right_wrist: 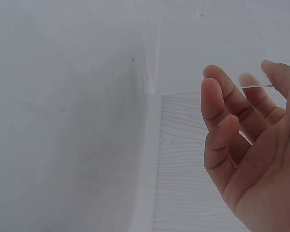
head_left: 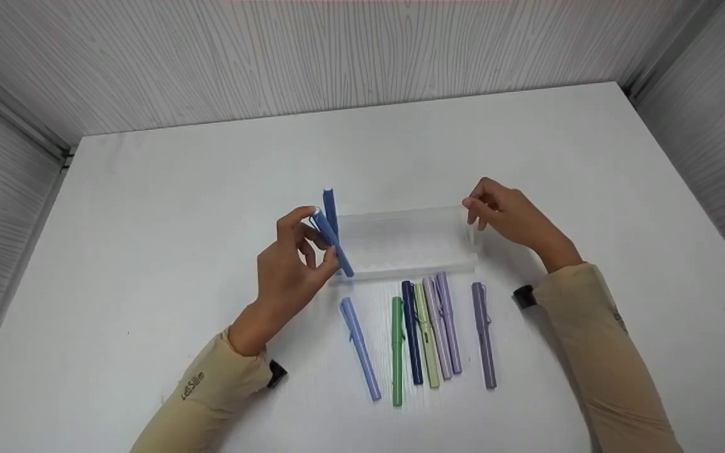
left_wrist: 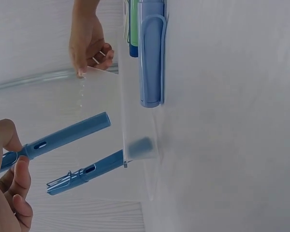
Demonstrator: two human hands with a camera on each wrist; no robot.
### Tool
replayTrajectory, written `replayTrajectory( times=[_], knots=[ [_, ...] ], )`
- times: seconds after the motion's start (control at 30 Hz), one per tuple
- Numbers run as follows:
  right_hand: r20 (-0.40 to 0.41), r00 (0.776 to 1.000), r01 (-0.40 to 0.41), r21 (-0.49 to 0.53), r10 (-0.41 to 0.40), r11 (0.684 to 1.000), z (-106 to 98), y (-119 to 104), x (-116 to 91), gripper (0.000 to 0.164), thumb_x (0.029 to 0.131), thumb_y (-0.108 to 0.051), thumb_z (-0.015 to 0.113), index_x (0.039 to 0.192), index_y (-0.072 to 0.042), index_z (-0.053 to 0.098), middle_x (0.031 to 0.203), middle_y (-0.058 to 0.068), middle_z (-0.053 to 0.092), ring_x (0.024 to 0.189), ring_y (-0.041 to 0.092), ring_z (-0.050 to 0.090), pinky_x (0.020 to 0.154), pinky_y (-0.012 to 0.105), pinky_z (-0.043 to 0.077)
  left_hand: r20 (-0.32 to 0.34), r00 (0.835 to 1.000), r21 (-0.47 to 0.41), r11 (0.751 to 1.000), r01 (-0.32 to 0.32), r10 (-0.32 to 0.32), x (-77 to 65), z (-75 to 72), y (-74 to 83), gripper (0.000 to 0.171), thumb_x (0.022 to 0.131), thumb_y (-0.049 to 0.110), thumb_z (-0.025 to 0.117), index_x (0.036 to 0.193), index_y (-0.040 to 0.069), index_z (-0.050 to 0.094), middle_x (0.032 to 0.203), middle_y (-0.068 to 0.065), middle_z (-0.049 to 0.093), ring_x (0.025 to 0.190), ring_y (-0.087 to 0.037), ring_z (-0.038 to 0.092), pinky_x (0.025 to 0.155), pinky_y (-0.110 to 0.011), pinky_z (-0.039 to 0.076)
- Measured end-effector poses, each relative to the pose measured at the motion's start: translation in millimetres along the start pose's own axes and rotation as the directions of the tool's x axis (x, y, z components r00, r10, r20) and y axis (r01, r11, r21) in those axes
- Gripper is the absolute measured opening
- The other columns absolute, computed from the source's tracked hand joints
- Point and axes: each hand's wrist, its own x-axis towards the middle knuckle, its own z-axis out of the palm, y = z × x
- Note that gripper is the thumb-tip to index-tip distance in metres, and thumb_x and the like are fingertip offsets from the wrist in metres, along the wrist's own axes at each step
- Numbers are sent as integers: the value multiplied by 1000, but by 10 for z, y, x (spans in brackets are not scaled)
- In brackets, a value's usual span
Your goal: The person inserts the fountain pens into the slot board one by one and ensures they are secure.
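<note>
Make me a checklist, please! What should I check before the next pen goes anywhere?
1. Left hand grips a blue pen: ok.
2. Right hand pinches the clear holder at its edge: ok.
3. Another blue pen sits in the holder: ok.
4. Gripped pen lined up with its spot: cannot tell, the clear plastic is too faint.
5. Other pens in the holder: not ok, seven lie on the table.

**Blues, Greens, Purples on White**

A mid-blue pen (left_wrist: 67,137) stood out in the left hand (head_left: 293,264), matched by a second blue pen (head_left: 330,204) just beyond. Nearer the wearer than either hand ran a pale-blue pen (head_left: 360,349), green pen (head_left: 397,352), navy pen (head_left: 411,333), lime pen (head_left: 427,333), pink-lilac pen (head_left: 438,330), lavender pen (head_left: 449,324) and dusky-purple pen (head_left: 484,336). Between the hands, a box (head_left: 406,242) was colourless. Beige sleeves (head_left: 601,352) backed both hands; around them lay a white tabletop (head_left: 180,220), beyond it a grey-grained wall (head_left: 337,56).
</note>
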Motion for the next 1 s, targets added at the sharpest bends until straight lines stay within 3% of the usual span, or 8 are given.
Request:
replayTrajectory(
  times=[0.3,0.63,1.0],
  knots=[
    [-10,1000,10,3,-10,1000,-8,-5,6,34,101,-40,45,103,-7,52,90,11,69,72,13,62,71,31,44,-34,997,91,994,-61,65,38,129,-71,64,76,4,72,126,12,34,78,-7,66,52,-13,51,47,-25,40],
    [-6,1000,-17,0,17,1000,-9,-11,8,34,100,-40,46,102,-7,52,90,11,69,73,14,62,72,30,43,20,999,142,989,-46,44,65,182,-74,63,78,7,70,128,14,32,78,-6,67,49,-11,44,45,-22,31],
    [8,999,-40,16,40,999,-6,-2,8,37,99,-45,45,103,-9,51,91,8,69,75,17,62,75,33,44,114,993,226,974,3,-30,129,183,-59,62,81,11,69,131,11,34,79,-6,66,45,-9,39,44,-22,26]
  ],
)
